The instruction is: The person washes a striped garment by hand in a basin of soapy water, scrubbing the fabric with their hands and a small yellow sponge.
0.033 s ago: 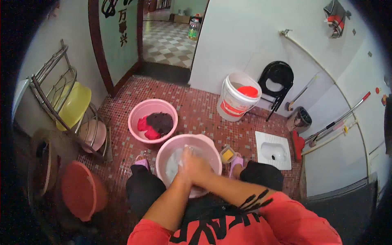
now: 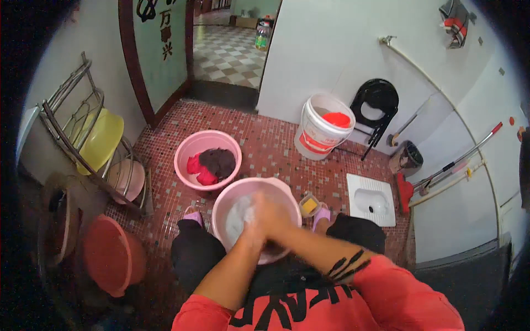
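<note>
Meeting inside the pale pink basin (image 2: pixel 290 208) in the head view, the left hand (image 2: pixel 253 234) and the right hand (image 2: pixel 272 218) overlap, the right one lying across the left and partly covering it. Both are blurred, so I cannot tell whether their fingers are spread, pressed together or pinching anything. A whitish mass (image 2: pixel 237 218) sits in the basin just beside the hands, toward its left side; whether it is cloth or suds is unclear. The basin stands on the red tiled floor (image 2: pixel 268 151) between two feet in pink slippers. Just beyond it, to the left, a second pink basin (image 2: pixel 187 150) holds a red cloth (image 2: pixel 205 176) and a dark cloth (image 2: pixel 220 162). Near the right slipper lies a small clear container (image 2: pixel 303 208) with a yellow block (image 2: pixel 311 206) inside. Farther off stand a white bucket (image 2: pixel 311 131) and a black folding chair (image 2: pixel 381 90), close together.
</note>
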The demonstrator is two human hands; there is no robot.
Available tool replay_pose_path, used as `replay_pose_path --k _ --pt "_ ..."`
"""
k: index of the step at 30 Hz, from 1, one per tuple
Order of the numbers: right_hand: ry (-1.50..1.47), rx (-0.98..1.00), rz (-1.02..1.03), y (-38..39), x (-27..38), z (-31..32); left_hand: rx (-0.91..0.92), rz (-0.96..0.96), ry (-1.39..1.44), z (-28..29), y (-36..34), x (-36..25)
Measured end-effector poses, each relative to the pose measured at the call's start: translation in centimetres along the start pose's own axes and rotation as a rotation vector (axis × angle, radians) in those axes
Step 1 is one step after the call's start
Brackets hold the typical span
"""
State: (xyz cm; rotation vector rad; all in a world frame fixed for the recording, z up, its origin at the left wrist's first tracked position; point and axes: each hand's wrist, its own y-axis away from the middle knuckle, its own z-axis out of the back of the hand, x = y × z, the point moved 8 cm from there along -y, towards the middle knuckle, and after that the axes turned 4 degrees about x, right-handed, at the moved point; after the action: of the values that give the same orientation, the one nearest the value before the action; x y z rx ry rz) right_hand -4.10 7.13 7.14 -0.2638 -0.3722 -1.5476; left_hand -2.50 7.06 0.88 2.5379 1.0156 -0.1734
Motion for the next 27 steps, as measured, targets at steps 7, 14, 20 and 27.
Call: replay_pose_path --k 7,14,20,27 --pt "-0.009 -0.084 -0.186 0.3 -2.8 0.2 0.129 0.057 0.038 4.0 -2.8 0.7" --pt "-0.112 -0.113 -0.194 -0.1 -3.9 3.3 -0.049 0.117 -0.019 2.1 -0.7 0.9" --pt "0.137 -0.082 -0.069 0.1 -2.5 -2.3 0.217 -0.262 -0.504 2.8 -1.6 -0.3" --pt "-0.029 -0.066 -0.197 -0.5 -3.8 3.1 -0.076 0.144 -0.071 2.9 -1.1 1.0"
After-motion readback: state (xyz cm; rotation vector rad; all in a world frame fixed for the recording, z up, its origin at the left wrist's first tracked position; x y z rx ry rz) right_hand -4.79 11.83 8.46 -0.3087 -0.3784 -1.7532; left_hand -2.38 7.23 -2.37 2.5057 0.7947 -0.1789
